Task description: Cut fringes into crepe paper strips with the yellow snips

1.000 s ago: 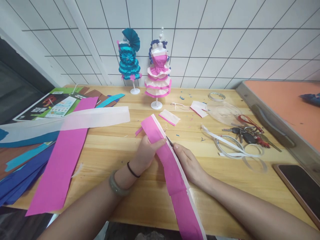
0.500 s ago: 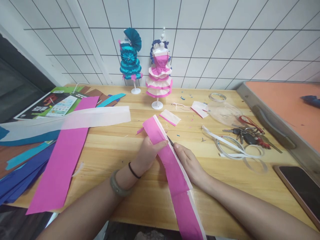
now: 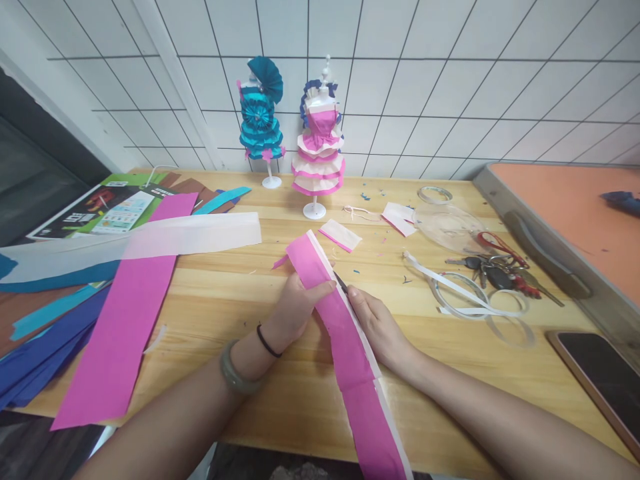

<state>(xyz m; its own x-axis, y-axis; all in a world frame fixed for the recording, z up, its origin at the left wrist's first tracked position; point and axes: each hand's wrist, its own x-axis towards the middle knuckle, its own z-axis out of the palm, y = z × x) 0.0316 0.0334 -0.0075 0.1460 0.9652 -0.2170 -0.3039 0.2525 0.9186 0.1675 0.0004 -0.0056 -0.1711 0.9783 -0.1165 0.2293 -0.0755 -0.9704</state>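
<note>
A long pink crepe-paper strip with a white edge slants from the middle of the table down past its front edge. My left hand is closed on the strip near its upper end, thumb pressed on top. At the strip's white edge, my right hand is closed round a dark, narrow tool that looks like scissors; most of it is hidden by the hand and paper. Beyond the strip lies a small white paper piece with a pink edge. A mini dress form in a pink and white ruffled dress stands behind.
Another dress form wears teal paper. Crepe strips, including a wide pink one and a white one, cover the left side. On the right are tape rolls, keys, a phone and an orange-topped surface.
Both hands keep the same hold and place. The lower part of the pink strip has shifted very slightly left.
</note>
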